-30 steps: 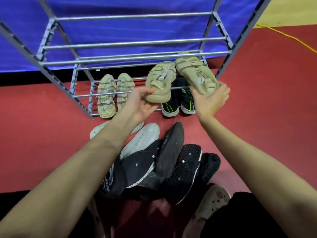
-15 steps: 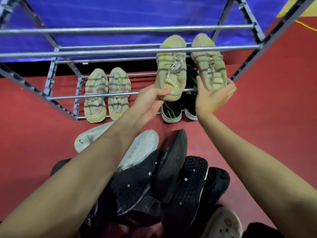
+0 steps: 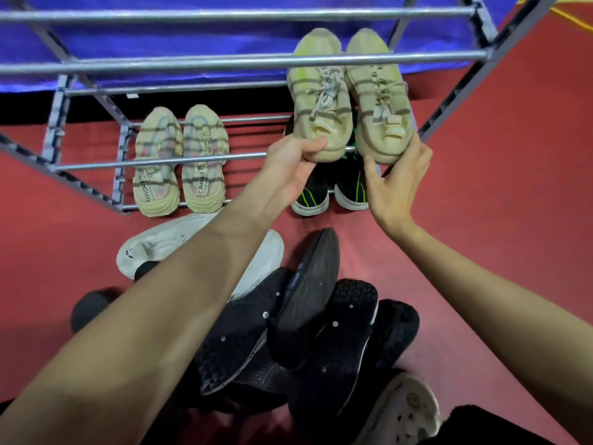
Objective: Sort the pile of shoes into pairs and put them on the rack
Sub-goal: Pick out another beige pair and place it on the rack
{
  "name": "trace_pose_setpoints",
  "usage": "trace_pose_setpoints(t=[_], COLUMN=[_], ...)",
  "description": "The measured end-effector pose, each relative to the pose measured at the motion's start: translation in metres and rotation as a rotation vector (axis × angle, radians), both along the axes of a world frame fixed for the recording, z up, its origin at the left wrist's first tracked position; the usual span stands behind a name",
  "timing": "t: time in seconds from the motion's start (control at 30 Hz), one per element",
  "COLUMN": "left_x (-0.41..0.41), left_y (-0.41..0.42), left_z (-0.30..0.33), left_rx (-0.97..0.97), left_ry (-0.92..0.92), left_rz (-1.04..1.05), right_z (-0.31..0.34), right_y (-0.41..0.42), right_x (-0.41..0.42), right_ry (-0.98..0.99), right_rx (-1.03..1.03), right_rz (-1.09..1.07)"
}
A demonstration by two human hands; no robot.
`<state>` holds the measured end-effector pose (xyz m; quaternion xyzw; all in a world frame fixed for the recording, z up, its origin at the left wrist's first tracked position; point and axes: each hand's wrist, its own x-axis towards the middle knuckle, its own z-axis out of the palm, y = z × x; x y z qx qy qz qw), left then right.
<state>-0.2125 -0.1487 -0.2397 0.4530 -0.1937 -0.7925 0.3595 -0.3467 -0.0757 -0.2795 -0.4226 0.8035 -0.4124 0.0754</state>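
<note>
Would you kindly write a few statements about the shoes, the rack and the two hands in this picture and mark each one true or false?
1. The left hand grips the heel of a beige sneaker. True.
2. The right hand holds a black shoe. False: it is at the heel of the other beige sneaker.
3. A black and green pair sits on the lowest shelf of the rack. True.
4. The lowest shelf holds only one pair. False: a beige pair also sits there, to the left.
5. The black shoes on the floor stand neatly upright. False: they lie piled with soles showing.
</note>
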Motion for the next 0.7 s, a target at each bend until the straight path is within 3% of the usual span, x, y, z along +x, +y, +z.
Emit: trace_pose_setpoints(t=[0.2,0.4,0.53,0.7], left_x=[-0.001,-0.005,-0.001,0.025], left_y=[-0.001,0.002,0.013,0.022], left_z=[0.002,0.01,0.013,0.023], left_rx=[-0.044,-0.18,-0.329,-0.339], left_ry=[-0.041,-0.304,-0.627,-0.642], left_rz=[-0.062,-0.222,-0.332,-0.311], right_z=[0.001,0.006,0.011,0.01], right_y=[-0.005,-0.007,-0.001,0.024], right_x=[-0.005,-0.01,-0.007,0.013], right_ry=[0.015,-0.026,-0.04,-0.009], right_rx=[0.032,0.042,0.081,0.266], right_rz=[0.009,0.03,0.027,0.057])
